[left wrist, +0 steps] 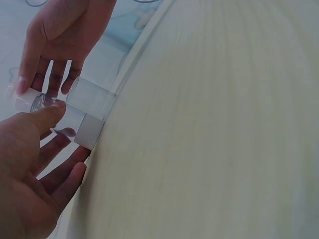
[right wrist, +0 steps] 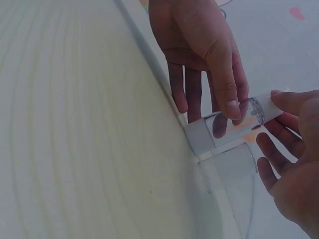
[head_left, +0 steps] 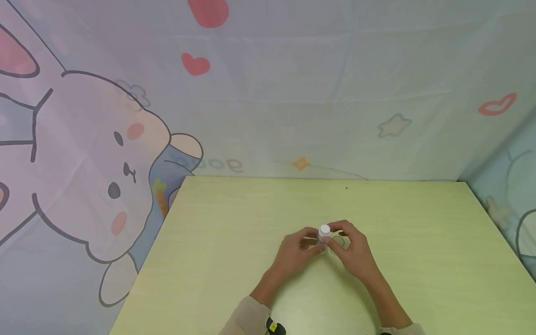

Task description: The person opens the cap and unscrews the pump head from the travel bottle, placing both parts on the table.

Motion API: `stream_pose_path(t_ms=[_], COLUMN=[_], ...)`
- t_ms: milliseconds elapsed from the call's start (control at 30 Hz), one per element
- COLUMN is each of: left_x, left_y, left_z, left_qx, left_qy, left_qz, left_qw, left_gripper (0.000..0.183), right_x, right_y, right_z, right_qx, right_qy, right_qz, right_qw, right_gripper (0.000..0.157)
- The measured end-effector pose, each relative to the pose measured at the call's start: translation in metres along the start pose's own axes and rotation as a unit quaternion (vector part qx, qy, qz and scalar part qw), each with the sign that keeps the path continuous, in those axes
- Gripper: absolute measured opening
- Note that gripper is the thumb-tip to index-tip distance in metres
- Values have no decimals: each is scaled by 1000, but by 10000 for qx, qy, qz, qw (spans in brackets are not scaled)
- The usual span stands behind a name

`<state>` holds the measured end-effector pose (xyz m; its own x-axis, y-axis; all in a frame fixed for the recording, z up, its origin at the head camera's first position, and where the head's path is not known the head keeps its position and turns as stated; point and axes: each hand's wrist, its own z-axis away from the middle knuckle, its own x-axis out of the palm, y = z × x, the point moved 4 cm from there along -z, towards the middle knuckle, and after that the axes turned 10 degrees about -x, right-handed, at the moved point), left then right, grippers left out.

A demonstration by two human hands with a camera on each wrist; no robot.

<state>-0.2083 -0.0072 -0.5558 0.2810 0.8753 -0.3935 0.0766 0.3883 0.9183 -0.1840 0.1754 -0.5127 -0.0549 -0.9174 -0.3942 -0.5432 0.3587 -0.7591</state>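
Note:
A small clear bottle (right wrist: 201,138) with a whitish lower end stands upright on the table. My left hand (head_left: 295,253) holds its body between thumb and fingers. The thumb and fingers of my right hand (head_left: 358,253) pinch the white cap (head_left: 324,229) at the top of the bottle. Right beside the bottle, on the right hand's side, is a clear, see-through cup (right wrist: 229,162) with straight walls. In the left wrist view, the cup (left wrist: 92,99) stands close to the bottle's side.
The pale wooden table (head_left: 234,209) reaches back to a hanging cloth (head_left: 276,83) printed with a rabbit, hearts and stars. A tiny dark speck (head_left: 346,188) lies near the table's back edge. More printed cloth (head_left: 519,186) hangs beyond the right edge.

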Motion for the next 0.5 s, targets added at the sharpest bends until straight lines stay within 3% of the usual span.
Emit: stream_pose_path(t_ms=[500], left_x=[-1], left_y=[3], left_z=[1], left_qx=[-52], left_qy=[-26], left_qz=[0], left_qw=[10000], left_gripper=[36], right_x=[-2], right_y=[2], right_z=[0], right_qx=[-197], right_qy=[-269], right_qz=[-105], right_qw=[9994], right_gripper=[28])
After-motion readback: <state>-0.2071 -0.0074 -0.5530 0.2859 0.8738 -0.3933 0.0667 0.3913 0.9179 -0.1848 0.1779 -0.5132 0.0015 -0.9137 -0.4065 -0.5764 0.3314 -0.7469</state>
